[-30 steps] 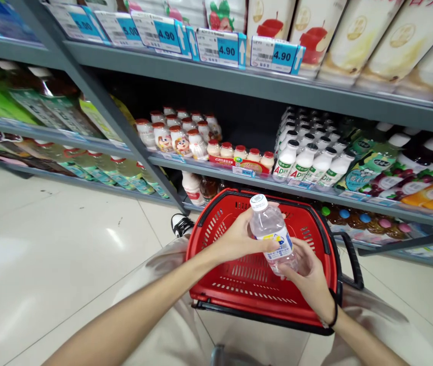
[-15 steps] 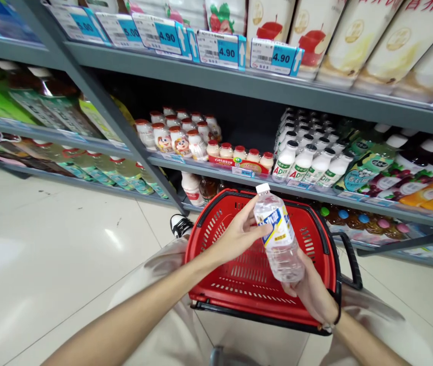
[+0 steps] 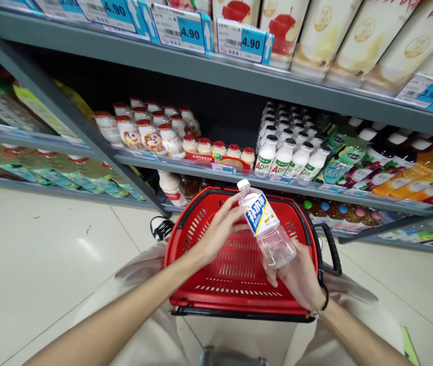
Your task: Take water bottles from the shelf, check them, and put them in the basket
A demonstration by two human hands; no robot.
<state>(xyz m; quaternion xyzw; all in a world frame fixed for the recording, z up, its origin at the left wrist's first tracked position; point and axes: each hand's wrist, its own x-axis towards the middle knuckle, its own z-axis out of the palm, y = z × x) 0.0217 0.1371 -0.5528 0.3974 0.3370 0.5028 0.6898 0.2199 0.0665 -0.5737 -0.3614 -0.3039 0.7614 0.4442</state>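
Observation:
A clear plastic drink bottle point(image 3: 266, 223) with a white cap and a blue, white and yellow label tilts over the red shopping basket point(image 3: 235, 300), its cap up and to the left. Around its base, my right hand point(image 3: 295, 274) is closed, with a dark band and a bracelet at the wrist. On the upper left side of the bottle rest the fingers of my left hand point(image 3: 218, 229), some of them partly behind it. The label faces me. No goods show on the slotted basket floor beneath.
Shelves ahead hold white-capped milk drink bottles point(image 3: 285, 155), red-capped yogurt drinks point(image 3: 151, 134) and orange juice bottles point(image 3: 430, 170). Price tags point(image 3: 243, 40) line the shelf edge point(image 3: 125, 56) above. The basket's black handle point(image 3: 333, 251) sticks out right; a shoe point(image 3: 161, 229) stands at its left.
The left thumb has come off the front of the label, which now shows more fully. The bottle has turned and tilted further left. The view has shifted, moving shelves and basket leftward.

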